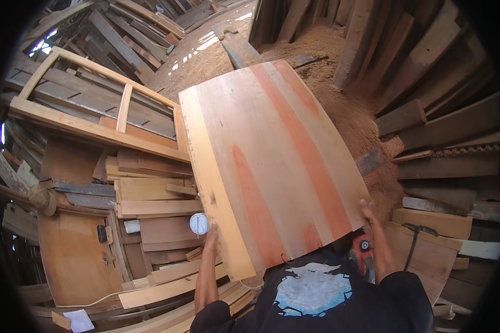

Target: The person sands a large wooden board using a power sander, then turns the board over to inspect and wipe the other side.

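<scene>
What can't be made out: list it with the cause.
Head view:
Fingers of the left hand: mostly behind the wooden panel.
Underside of the panel: faces away.
Rest of the red tool: behind the dark shirt.
Tops of the upper-right boards: cut off by the dark rim.

A crossbarred wooden frame [124, 108] sits at upper left. Sawdust [361, 122] spreads right of centre; a dark T-shaped tool [411, 248] lies at lower right.

Broad wooden panel with orange streaks [266, 166]
Bare left hand [212, 234] holds its left edge; bare right hand [368, 211], its near right corner; brown sawdust [353, 114] lies beyond.
</scene>
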### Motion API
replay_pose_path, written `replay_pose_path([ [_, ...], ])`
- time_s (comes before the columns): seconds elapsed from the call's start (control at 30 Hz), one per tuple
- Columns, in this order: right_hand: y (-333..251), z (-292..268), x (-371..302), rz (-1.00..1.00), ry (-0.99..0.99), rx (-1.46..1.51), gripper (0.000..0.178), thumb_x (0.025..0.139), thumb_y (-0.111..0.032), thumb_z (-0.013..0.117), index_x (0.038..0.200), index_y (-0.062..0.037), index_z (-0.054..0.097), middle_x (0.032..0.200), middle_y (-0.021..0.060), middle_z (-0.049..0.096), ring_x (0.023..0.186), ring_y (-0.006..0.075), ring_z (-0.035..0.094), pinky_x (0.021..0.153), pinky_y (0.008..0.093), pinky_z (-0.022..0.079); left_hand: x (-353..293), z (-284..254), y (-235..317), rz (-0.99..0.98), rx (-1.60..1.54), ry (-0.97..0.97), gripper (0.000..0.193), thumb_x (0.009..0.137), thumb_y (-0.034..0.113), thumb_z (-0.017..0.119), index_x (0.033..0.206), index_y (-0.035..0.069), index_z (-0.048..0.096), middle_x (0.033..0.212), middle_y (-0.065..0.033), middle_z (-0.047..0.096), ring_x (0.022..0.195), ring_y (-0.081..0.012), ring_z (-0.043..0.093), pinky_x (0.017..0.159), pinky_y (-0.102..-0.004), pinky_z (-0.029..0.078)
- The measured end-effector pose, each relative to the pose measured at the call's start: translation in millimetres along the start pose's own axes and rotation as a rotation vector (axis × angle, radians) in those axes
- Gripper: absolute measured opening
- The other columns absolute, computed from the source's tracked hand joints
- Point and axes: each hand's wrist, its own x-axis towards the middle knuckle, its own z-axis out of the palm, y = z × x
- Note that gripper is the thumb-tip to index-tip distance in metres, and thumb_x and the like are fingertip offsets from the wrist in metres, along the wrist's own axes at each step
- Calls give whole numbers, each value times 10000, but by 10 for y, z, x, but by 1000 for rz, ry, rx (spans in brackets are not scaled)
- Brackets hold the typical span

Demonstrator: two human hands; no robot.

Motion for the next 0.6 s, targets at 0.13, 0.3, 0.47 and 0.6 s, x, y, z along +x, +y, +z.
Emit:
replay_pose_path([
  [0.13,265,-294,202,-50,36,128,734,959,-483,614,1372,119,536,1359,340,602,1310,455,565,1105,484,412,181,473,-476,-91,20,-28,871,1049,684,323,1527,-36,435,1441,-201,593,1326,-324,577,1109,-407,459],
  [0.3,110,-595,195,-27,114,-85,681,984,-470,610,1356,99,558,1349,329,615,1304,452,569,1088,496,434,357,704,-860,-158,23,20,993,995,777,300,1522,-53,439,1458,-221,575,1355,-343,552,1122,-416,448],
  [0.47,-23,-667,153,83,128,-224,703,964,-438,645,1381,109,501,1358,350,597,1309,468,561,1103,489,430,478,715,-1071,-178,107,101,1140,912,887,293,1499,-75,465,1490,-283,528,1409,-391,496,1162,-434,401],
  [0.6,145,-578,152,-98,148,-13,656,954,-381,662,1381,93,512,1362,332,605,1310,460,565,1100,487,435,660,579,-1193,51,295,89,896,1018,733,339,1479,-17,506,1336,-216,657,1192,-343,663,1025,-446,534],
])
